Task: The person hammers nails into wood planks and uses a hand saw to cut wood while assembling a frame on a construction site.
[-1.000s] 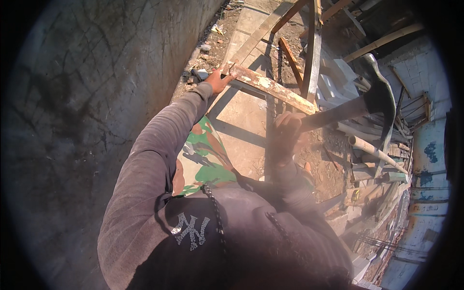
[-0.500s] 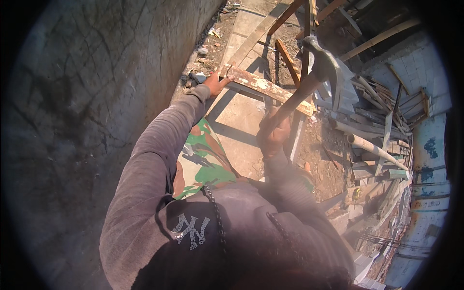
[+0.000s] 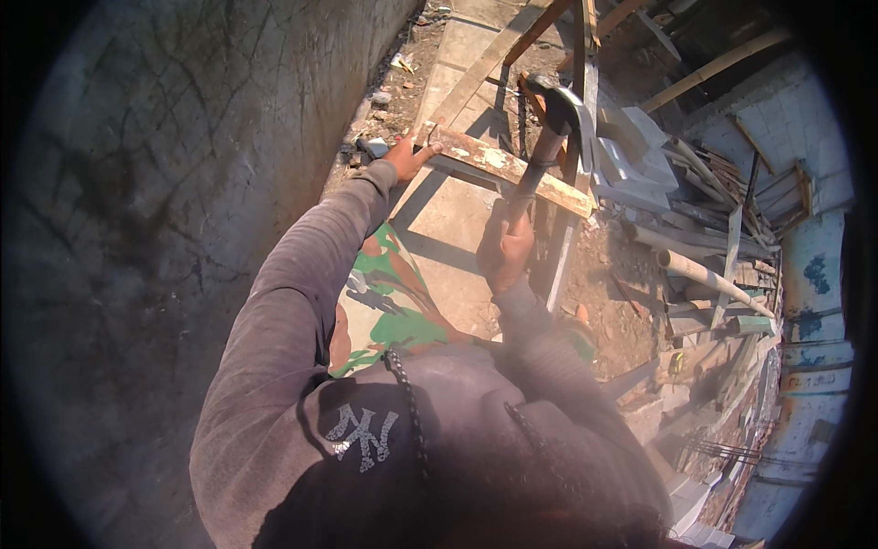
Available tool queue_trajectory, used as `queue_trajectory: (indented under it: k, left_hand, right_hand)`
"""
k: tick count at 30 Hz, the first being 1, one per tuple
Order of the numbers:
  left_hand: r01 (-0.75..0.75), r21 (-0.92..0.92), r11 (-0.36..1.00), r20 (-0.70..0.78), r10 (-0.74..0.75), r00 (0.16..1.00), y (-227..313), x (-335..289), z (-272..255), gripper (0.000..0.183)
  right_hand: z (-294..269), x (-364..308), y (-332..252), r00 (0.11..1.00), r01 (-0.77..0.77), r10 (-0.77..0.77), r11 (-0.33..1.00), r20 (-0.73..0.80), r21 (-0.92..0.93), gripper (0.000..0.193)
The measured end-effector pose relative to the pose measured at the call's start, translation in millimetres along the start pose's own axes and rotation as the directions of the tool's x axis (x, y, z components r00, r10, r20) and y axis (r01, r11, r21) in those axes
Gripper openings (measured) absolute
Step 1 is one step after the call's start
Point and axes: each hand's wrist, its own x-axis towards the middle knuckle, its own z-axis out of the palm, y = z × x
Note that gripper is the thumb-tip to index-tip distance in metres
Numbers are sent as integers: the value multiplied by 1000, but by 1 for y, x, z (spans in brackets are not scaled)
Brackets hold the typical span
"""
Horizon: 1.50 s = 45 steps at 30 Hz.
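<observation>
A short wooden board (image 3: 489, 159) with flaking pale paint lies crosswise on a wooden frame (image 3: 560, 265). My left hand (image 3: 412, 159) grips the board's left end, its thumb laid over the top. In my right hand (image 3: 506, 247) is a claw hammer (image 3: 547, 146), held by its handle. The hammer's head is raised above the right part of the board and does not appear to touch it. Its handle crosses in front of the board and hides a strip of it.
A stained concrete wall (image 3: 183, 183) rises close on my left. To the right lies a heap of planks and a bamboo pole (image 3: 709, 277). More frame timbers (image 3: 540, 27) stand beyond the board. Rubble (image 3: 380, 99) lies along the foot of the wall.
The hammer's head has swung to the left, and its handle now stands steeper. My right hand has shifted slightly left. The left hand and the board have stayed in place.
</observation>
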Motion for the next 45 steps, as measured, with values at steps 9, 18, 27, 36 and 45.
queue_trajectory:
  k: [9, 18, 27, 36, 45]
  left_hand:
    - [8, 3, 1000, -86, -8, 996, -35, 15, 7, 96]
    - [-54, 83, 995, -193, 69, 979, -57, 25, 18, 83]
    - [12, -5, 1000, -78, -12, 997, -15, 3, 12, 88]
    - [103, -7, 995, -88, -103, 991, -38, 11, 4, 98]
    - [25, -157, 987, -41, -32, 999, -48, 1, 0, 108]
  right_hand:
    - [-26, 25, -97, 998, 45, -55, 973, 39, 228, 38]
    - [2, 12, -6, 948, -101, 213, 908, 238, -407, 43]
    - [-6, -7, 10, 969, 170, -186, 979, -161, -110, 37]
    - [-32, -6, -3, 968, -220, 241, 947, 67, -236, 42]
    - [-62, -58, 36, 915, -338, 387, 889, 113, -309, 40]
